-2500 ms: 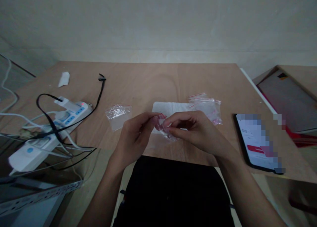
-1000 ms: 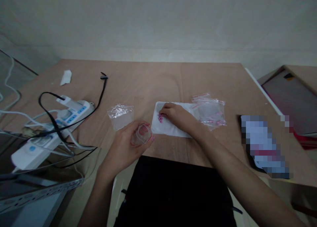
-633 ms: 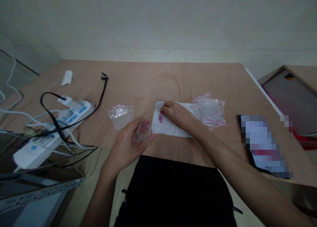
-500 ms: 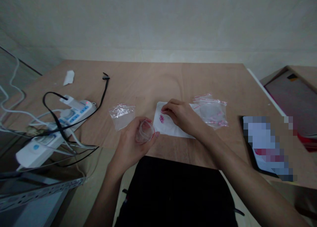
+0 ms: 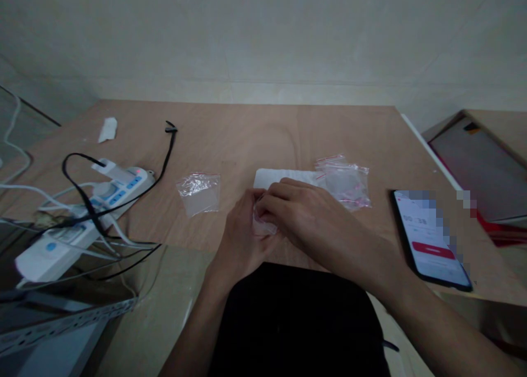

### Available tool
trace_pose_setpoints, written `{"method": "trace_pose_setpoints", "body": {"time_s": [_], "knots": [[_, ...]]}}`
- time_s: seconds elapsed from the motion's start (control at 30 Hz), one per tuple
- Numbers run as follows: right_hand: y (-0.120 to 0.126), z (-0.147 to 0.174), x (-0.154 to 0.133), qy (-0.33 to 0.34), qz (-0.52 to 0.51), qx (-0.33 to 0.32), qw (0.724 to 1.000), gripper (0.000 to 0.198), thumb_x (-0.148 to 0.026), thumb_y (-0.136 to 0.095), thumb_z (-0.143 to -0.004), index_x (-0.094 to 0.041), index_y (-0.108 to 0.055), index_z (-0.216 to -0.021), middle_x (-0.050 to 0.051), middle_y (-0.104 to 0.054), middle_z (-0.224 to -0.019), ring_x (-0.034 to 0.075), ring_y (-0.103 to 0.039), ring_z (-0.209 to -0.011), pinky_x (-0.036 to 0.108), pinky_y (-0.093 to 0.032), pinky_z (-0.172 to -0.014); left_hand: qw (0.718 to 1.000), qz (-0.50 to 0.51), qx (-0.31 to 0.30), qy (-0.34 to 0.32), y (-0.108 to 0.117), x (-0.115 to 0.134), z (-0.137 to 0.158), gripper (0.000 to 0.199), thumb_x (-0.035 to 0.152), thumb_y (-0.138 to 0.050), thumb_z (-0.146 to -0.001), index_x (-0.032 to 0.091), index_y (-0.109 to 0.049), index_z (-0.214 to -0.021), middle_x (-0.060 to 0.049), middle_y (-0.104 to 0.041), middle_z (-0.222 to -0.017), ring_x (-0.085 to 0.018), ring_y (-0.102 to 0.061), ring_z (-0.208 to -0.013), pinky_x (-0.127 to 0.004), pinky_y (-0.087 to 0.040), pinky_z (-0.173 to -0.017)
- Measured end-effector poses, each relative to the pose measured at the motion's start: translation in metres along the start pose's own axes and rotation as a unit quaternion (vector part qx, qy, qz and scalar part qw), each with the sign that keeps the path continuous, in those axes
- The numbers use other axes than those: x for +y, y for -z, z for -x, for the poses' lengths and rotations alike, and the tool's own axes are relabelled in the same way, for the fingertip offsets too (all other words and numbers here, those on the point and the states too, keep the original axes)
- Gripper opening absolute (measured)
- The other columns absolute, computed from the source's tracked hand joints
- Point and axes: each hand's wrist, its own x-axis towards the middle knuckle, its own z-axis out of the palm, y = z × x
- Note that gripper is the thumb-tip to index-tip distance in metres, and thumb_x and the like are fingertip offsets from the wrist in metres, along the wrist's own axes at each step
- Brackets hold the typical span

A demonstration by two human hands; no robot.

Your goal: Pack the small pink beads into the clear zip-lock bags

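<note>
My left hand is closed around a small clear plastic bag, whose see-through side shows between my hands. My right hand has its fingers bent together at the top of that bag; whatever they hold is hidden. Both hands meet over the near edge of the white sheet, covering the spot where small pink pieces lay. Right of the sheet, overlapping it, are clear zip bags with red seals and some pink bits inside. Another zip bag lies flat to the left of my hands.
A white power strip with plugs and tangled cables takes up the left side of the wooden table. A black cable reaches toward the back. On the right lies a phone with its screen lit. A white scrap sits back left.
My right hand has come from the pink pieces on the sheet toward me, to the bag in my left hand. My left hand has shifted right. The view has turned slightly.
</note>
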Motion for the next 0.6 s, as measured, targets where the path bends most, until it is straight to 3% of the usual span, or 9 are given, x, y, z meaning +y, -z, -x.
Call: {"method": "trace_pose_setpoints", "body": {"time_s": [0.2,0.43,0.6], "knots": [[-0.0003,0.0018,0.0013,-0.017,-0.005,-0.009,1.000,0.015,-0.005,-0.056,-0.089,-0.015,-0.064,-0.098,0.007,-0.068,-0.101,0.021,-0.060,-0.092,0.033,-0.047,-0.079,1.000,0.006,-0.002,0.005,-0.0001,0.0018,0.0000,0.037,0.021,-0.065,-0.071,0.022,-0.046,-0.102,-0.004,-0.065,-0.099,-0.020,-0.065,-0.088,-0.034,-0.052,-0.075],[-0.0035,0.0022,0.0003,-0.085,-0.064,0.005,0.994,0.018,-0.012,-0.049,-0.096,-0.015,-0.064,-0.105,0.008,-0.069,-0.097,0.021,-0.065,-0.089,0.033,-0.049,-0.076,1.000,0.029,0.000,0.005,-0.0016,0.0013,-0.0009,0.031,0.025,-0.067,-0.073,0.023,-0.043,-0.091,-0.002,-0.062,-0.094,-0.018,-0.063,-0.085,-0.032,-0.050,-0.075],[-0.0050,0.0057,-0.0012,-0.048,-0.106,0.006,0.993,0.025,-0.028,-0.049,-0.098,-0.015,-0.070,-0.094,0.009,-0.070,-0.099,0.022,-0.063,-0.097,0.035,-0.050,-0.085,0.998,0.062,0.025,-0.002,-0.0053,-0.0049,0.0005,0.045,0.028,-0.069,-0.069,0.025,-0.038,-0.101,0.003,-0.053,-0.087,-0.014,-0.056,-0.075,-0.027,-0.048,-0.065]]}}
